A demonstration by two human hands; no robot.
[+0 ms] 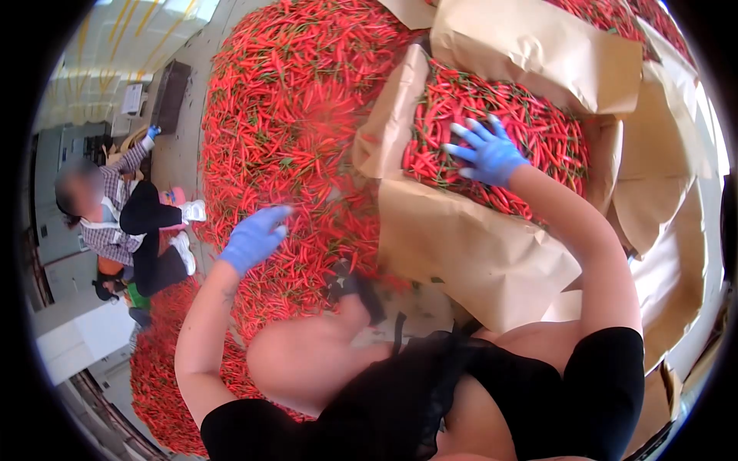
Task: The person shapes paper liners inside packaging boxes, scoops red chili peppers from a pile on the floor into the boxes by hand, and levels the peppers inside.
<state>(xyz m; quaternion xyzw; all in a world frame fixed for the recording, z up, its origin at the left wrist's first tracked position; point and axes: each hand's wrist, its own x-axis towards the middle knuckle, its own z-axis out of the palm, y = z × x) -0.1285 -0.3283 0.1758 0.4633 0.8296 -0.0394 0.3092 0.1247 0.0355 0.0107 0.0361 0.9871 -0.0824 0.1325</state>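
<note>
My right hand [490, 154], in a blue glove with whitish fingertips, lies spread on the red chilies [530, 127] that fill a paper-lined box. Brown paper flaps [477, 246] fold outward around that box. Over the large heap of red chilies [269, 100] on the floor is my left hand [256, 237], also blue-gloved, with its fingers apart and nothing visible between them. Part of the heap between my hands is blurred, with chilies smeared by motion.
At the left a person [115, 207] with a blurred face sits beside the heap, one gloved arm stretched out. Another person [127, 292] is partly hidden behind. More brown paper [661, 154] stands at the right, and a dark crate [171, 97] at the upper left.
</note>
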